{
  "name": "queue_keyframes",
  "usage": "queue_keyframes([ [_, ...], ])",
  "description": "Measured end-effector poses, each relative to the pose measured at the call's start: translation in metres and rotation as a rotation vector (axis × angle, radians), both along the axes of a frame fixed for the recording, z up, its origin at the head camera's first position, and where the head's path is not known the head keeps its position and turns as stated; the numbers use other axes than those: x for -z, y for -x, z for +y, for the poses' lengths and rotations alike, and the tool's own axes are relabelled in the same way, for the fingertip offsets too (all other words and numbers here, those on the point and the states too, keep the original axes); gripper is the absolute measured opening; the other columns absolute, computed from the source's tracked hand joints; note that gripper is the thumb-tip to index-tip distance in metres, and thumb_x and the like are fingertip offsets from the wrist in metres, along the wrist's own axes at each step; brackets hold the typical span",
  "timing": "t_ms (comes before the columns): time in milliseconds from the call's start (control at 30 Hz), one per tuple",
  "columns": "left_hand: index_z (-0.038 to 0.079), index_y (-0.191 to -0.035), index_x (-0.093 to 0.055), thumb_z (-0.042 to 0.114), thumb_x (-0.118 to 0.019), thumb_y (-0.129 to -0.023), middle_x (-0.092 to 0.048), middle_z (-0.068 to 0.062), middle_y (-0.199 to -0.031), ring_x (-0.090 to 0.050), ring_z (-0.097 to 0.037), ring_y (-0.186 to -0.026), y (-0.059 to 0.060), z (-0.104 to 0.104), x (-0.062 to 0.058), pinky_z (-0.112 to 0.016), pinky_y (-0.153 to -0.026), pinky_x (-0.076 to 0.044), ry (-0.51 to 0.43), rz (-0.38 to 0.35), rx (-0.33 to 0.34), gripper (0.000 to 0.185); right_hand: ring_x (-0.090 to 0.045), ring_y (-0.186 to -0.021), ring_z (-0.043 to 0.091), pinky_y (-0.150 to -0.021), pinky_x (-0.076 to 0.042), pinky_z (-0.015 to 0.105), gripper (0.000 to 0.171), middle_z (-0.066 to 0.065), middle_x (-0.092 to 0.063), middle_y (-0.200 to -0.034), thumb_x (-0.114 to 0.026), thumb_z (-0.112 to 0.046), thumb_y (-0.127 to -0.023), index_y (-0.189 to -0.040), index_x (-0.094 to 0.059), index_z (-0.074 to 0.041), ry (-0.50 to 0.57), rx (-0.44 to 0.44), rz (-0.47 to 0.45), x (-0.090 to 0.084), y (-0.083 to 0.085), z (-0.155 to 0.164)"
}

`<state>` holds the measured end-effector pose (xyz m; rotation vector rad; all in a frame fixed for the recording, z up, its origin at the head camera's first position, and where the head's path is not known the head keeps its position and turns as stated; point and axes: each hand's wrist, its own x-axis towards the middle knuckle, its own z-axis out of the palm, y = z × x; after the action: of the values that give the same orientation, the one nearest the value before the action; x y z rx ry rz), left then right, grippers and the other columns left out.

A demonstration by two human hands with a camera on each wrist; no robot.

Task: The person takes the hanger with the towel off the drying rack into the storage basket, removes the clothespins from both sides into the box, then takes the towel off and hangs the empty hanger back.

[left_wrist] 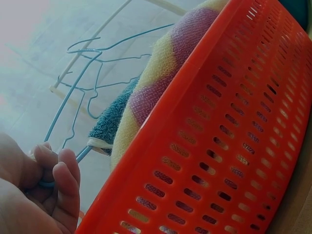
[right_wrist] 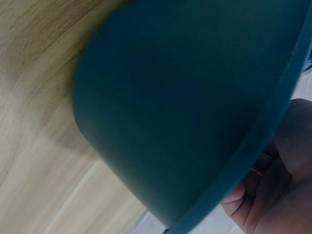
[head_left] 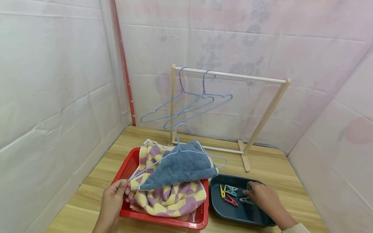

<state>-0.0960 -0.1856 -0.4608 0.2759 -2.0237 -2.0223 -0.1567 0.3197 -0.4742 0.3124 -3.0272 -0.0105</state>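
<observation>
- Left hand (head_left: 112,198): fingers curled round the left end of a light-blue wire hanger (head_left: 180,152), gripping it at the front left corner of the red basket (head_left: 175,221). Left wrist view confirms the wire held between curled fingers (left_wrist: 66,178).
- Hanger lies tilted across the basket with a blue towel (head_left: 182,168) draped over it; hook points up toward the rack.
- Under the blue towel, a yellow-and-purple checked towel (head_left: 172,199) fills the basket and spills over its front rim.
- Right hand (head_left: 263,195): reaches into the dark teal tray (head_left: 217,207) just right of the basket, fingers bent down among the clothespins (head_left: 231,195). Cannot tell whether it has one pinched.
- Clothespins: yellow, teal, red, grey, loose on the tray floor.
- Wooden drying rack (head_left: 274,106) stands at the back of the wooden table (head_left: 271,161); two empty blue hangers (head_left: 186,103) hang on its rail.
</observation>
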Motion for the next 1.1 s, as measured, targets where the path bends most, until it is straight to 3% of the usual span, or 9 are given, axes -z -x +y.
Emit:
queue_keyframes([
  [133, -0.018, -0.091, -0.056, 0.009, -0.047, -0.107, -0.050, -0.001, -0.065, -0.055, -0.011, -0.054, 0.000, 0.000, 0.000, -0.023, -0.052, -0.047, -0.004, -0.010, -0.007, 0.033, -0.038, -0.051, 0.012, -0.045, -0.026, 0.030, 0.025, -0.005, -0.054, -0.060, -0.077, -0.038, -0.087, -0.086, -0.066, -0.015, 0.001, 0.011, -0.021, 0.001, 0.000, -0.001],
  [400, -0.018, -0.091, -0.056, 0.014, -0.048, -0.107, -0.051, -0.001, -0.064, -0.057, -0.014, -0.054, 0.001, 0.000, 0.000, -0.024, -0.051, -0.048, -0.009, -0.015, 0.003, 0.036, -0.045, -0.054, 0.011, -0.042, -0.030, 0.028, 0.044, 0.008, -0.072, -0.085, -0.079, -0.037, -0.086, -0.115, -0.071, -0.005, 0.034, 0.003, 0.049, -0.008, 0.000, -0.004],
  [567, -0.018, -0.092, -0.056, 0.012, -0.048, -0.107, -0.051, -0.001, -0.064, -0.057, -0.013, -0.054, 0.001, 0.000, -0.001, -0.024, -0.052, -0.048, -0.009, -0.015, -0.003, 0.034, -0.050, -0.057, 0.011, -0.042, -0.032, 0.028, 0.046, 0.010, -0.074, -0.094, -0.074, -0.040, -0.090, -0.120, -0.069, -0.006, 0.063, 0.018, 0.036, -0.018, 0.000, -0.009],
  [733, -0.018, -0.091, -0.055, 0.012, -0.047, -0.107, -0.051, -0.001, -0.064, -0.056, -0.012, -0.053, 0.001, 0.000, -0.001, -0.023, -0.051, -0.047, -0.003, -0.011, -0.003, 0.034, -0.054, -0.057, 0.011, -0.042, -0.034, 0.029, 0.047, 0.008, -0.073, -0.089, -0.072, -0.042, -0.091, -0.121, -0.068, -0.006, 0.086, 0.023, 0.036, -0.026, -0.004, -0.012],
  [1100, -0.017, -0.092, -0.057, 0.009, -0.048, -0.107, -0.051, -0.001, -0.065, -0.055, -0.012, -0.054, 0.003, 0.000, 0.000, -0.023, -0.051, -0.047, 0.002, -0.001, -0.004, 0.032, -0.044, -0.051, 0.006, -0.040, -0.027, 0.027, 0.049, 0.005, -0.075, -0.091, -0.071, -0.047, -0.091, -0.125, -0.068, -0.011, 0.120, -0.007, 0.112, -0.039, -0.010, -0.031],
])
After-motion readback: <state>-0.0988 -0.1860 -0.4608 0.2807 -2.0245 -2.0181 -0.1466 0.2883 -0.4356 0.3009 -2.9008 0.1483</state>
